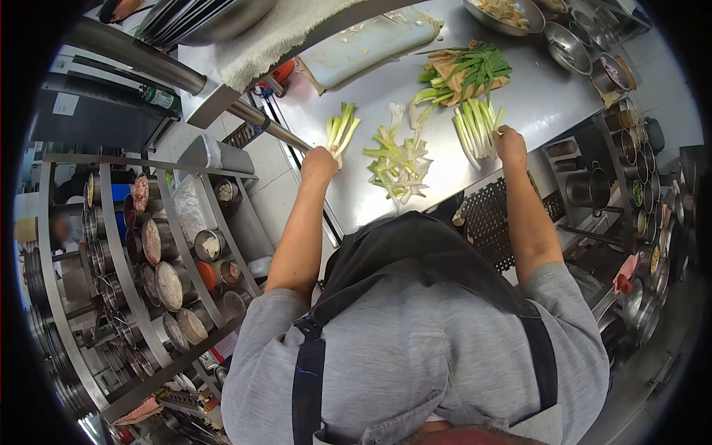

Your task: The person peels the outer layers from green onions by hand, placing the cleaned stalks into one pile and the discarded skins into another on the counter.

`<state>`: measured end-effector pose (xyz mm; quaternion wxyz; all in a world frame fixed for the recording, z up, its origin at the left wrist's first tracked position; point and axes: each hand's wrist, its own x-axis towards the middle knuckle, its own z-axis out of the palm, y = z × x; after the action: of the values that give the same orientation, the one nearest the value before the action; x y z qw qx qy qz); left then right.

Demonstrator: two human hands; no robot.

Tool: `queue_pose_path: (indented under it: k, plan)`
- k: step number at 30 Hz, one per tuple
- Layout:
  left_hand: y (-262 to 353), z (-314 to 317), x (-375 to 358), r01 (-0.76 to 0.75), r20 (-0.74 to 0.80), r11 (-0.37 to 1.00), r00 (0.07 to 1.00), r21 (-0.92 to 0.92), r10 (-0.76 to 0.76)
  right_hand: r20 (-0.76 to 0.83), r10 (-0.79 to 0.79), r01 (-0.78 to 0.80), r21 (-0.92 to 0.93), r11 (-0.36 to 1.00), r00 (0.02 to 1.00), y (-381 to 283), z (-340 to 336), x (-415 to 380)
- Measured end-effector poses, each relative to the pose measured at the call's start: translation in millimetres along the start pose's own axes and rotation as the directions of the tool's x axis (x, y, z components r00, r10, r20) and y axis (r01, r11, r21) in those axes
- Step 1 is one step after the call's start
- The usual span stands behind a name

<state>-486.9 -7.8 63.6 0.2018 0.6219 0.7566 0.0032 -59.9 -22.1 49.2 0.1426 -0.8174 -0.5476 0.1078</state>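
My left hand [319,165] is closed around the lower ends of a few pale green spring onions [343,127], at the left side of the steel table. My right hand [510,146] has its fingers pinched at the right edge of a trimmed spring onion bunch [473,132], apparently on one stalk there. Between my hands lies a loose pile of peeled onion leaves and scraps [399,162]. Beyond the bunch, more spring onions with dark green tops [482,68] rest on brown paper.
A pale cutting board [374,44] lies at the far side of the steel table [437,199]. Metal bowls [567,48] stand at the far right. A rack of pots [169,285] is on my left, with more pots [593,189] under the table's right end.
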Motion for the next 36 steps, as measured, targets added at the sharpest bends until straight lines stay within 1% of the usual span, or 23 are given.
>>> queue_pose_path:
  k: [1, 6, 7, 9, 11, 12, 14, 15, 17, 18, 19, 20, 21, 22, 24, 25, 26, 27, 29, 31, 33, 35, 36]
  plan:
    - [-1.1, 1.6, 2.4, 0.059, 0.09, 0.993, 0.994, 0.101, -0.068, -0.007, -0.002, 0.002, 0.004, 1.0, 1.0, -0.9, 1.0, -0.9]
    - [-7.3, 11.3, -4.1, 0.108, 0.004, 0.992, 0.994, 0.066, -0.108, -0.124, -0.145, 0.174, 0.272, 0.947, 0.982, -14.2, 10.3, -25.3]
    - [-8.8, 11.1, -5.0, 0.084, 0.009, 0.996, 0.996, 0.041, -0.085, -0.143, -0.157, 0.199, 0.347, 0.917, 0.977, -21.3, 7.7, -33.3]
    - [-19.6, 18.5, -1.0, 0.066, 0.015, 0.998, 0.998, 0.019, -0.066, -0.128, -0.18, 0.214, 0.342, 0.915, 0.975, -34.0, 3.6, -45.6]
    - [-35.5, 30.1, 9.0, 0.048, 0.018, 0.982, 0.999, -0.184, -0.046, -0.154, -0.245, 0.285, 0.345, 0.894, 0.957, -41.7, 3.5, -52.5]
    - [-39.7, 31.9, 9.8, 0.049, 0.02, 0.982, 0.999, -0.18, -0.046, -0.117, -0.244, 0.271, 0.367, 0.89, 0.963, -43.5, 2.9, -54.4]
    - [-41.8, 29.7, 5.6, 0.185, 0.15, 0.803, 0.981, -0.567, -0.12, -0.157, -0.266, 0.304, 0.329, 0.894, 0.951, -36.0, 10.7, -52.7]
    - [-39.8, 26.1, -0.2, 0.187, 0.152, 0.804, 0.981, -0.565, -0.121, -0.198, -0.292, 0.341, 0.288, 0.895, 0.935, -32.6, 15.7, -52.3]
    - [-29.9, 17.4, -15.3, 0.184, 0.154, 0.548, 0.983, -0.816, -0.101, -0.239, -0.297, 0.357, 0.268, 0.895, 0.925, -24.9, 22.1, -52.4]
    - [-24.5, 14.1, -21.1, 0.185, 0.16, 0.543, 0.983, -0.819, -0.092, -0.281, -0.298, 0.369, 0.244, 0.897, 0.912, -19.5, 19.3, -52.6]
    - [-20.7, 9.4, -26.3, 0.189, 0.201, 0.451, 0.979, -0.872, -0.021, -0.282, -0.296, 0.365, 0.235, 0.901, 0.913, -14.9, 16.0, -52.3]
    - [-18.2, 4.4, -31.0, 0.201, 0.233, 0.356, 0.971, -0.913, 0.049, -0.24, -0.248, 0.315, 0.298, 0.901, 0.938, -13.7, 12.9, -53.1]
    - [-14.7, 1.1, -35.6, 0.203, 0.235, 0.356, 0.971, -0.912, 0.05, -0.194, -0.202, 0.261, 0.362, 0.895, 0.96, -22.8, 2.3, -57.0]
    - [-9.0, -0.7, -40.2, 0.224, 0.271, 0.263, 0.95, -0.938, 0.155, -0.083, -0.137, 0.159, 0.417, 0.895, 0.987, -31.4, -10.8, -62.3]
    - [7.2, -8.0, -52.5, 0.261, 0.296, 0.146, 0.895, -0.954, 0.333, -0.097, -0.179, 0.203, 0.486, 0.85, 0.979, -40.1, -3.4, -66.0]
    - [15.0, -10.1, -57.2, 0.265, 0.3, 0.148, 0.893, -0.953, 0.336, -0.117, -0.22, 0.248, 0.554, 0.795, 0.968, -44.8, 0.5, -68.3]
    - [22.0, -11.6, -61.1, 0.277, 0.305, 0.129, 0.859, -0.952, 0.411, -0.033, -0.221, 0.188, 0.657, 0.73, 0.975, -55.7, 3.8, -73.2]
    - [29.4, -14.1, -65.0, 0.29, 0.306, 0.11, 0.821, -0.951, 0.483, 0.039, -0.294, 0.197, 0.659, 0.726, 0.955, -70.2, -1.4, -80.3]
    - [43.3, -17.7, -71.5, 0.28, 0.313, 0.144, 0.798, -0.949, 0.515, 0.159, -0.324, 0.089, 0.769, 0.633, 0.933, -99.5, -1.4, -92.9]
    - [54.1, -17.2, -75.5, 0.134, 0.282, 0.284, 0.759, -0.949, 0.587, 0.207, -0.421, 0.041, 0.859, 0.51, 0.883, -128.5, -12.7, -104.3]
    - [65.0, -16.6, -80.8, 0.117, 0.287, 0.311, 0.759, -0.943, 0.585, 0.253, -0.438, -0.004, 0.87, 0.494, 0.863, -143.0, -13.0, -106.2]
    - [66.1, -2.4, -77.7, -0.002, 0.209, 0.342, 0.788, -0.94, 0.58, 0.297, -0.456, -0.051, 0.877, 0.478, 0.839, -147.9, -14.6, -105.8]
    - [65.1, 0.0, -74.9, -0.071, 0.199, 0.431, 0.813, -0.9, 0.548, 0.315, -0.446, -0.085, 0.883, 0.462, 0.838, -149.1, -15.7, -104.8]
